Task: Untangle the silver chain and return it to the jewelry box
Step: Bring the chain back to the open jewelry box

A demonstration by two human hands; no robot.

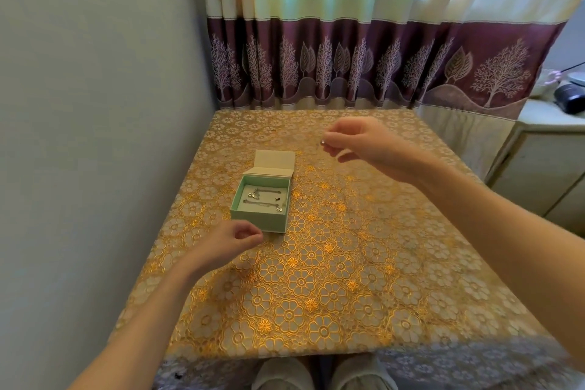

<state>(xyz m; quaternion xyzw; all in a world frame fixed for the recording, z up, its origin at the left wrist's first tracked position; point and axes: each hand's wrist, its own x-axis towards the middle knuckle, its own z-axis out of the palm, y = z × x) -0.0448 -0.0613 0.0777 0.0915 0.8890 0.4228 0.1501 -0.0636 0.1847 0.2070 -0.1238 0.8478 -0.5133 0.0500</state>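
Note:
A mint-green jewelry box point(258, 221) sits open on the table, its cream lid point(274, 159) folded back. Thin silver chains and small charms point(264, 198) lie on its pale insert. My right hand point(364, 149) hovers above the table, behind and to the right of the box, and pinches a small shiny silver piece of the silver chain point(323, 142) at its fingertips. My left hand point(232, 241) is just in front of the box's near wall, thumb and forefinger pinched together. The strand between my hands is too fine to make out.
The table point(332, 279) wears a gold floral lace cloth and stands against a grey wall on the left. A purple tree-patterned curtain point(380, 66) hangs behind it. A pale cabinet point(544, 168) with dark items stands at the right. My knees show below the near edge.

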